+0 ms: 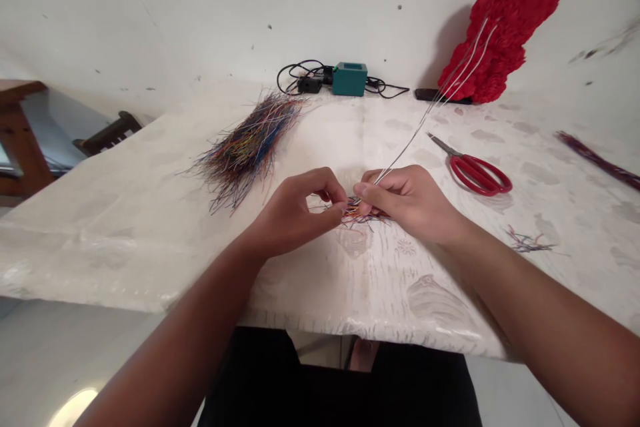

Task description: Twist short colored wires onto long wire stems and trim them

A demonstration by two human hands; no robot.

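My right hand (405,200) pinches a few long, thin white wires (406,145) between thumb and fingers. They slant up to the right, their far ends standing in front of the red bunch. Close beside it, my left hand (305,210) has thumb and forefinger pressed together near the wires' lower ends; whatever is in that pinch is too small to tell. Under both sets of fingertips lies a small heap of short coloured wire pieces (353,213), partly hidden by the hands.
A large bundle of coloured wires (250,147) lies at the left. Red-handled scissors (477,173) rest at the right, near wire scraps (530,240) and a thin wire bundle (600,159). Against the wall are a teal box (349,79) with black cables and a red ruffled bunch (505,33).
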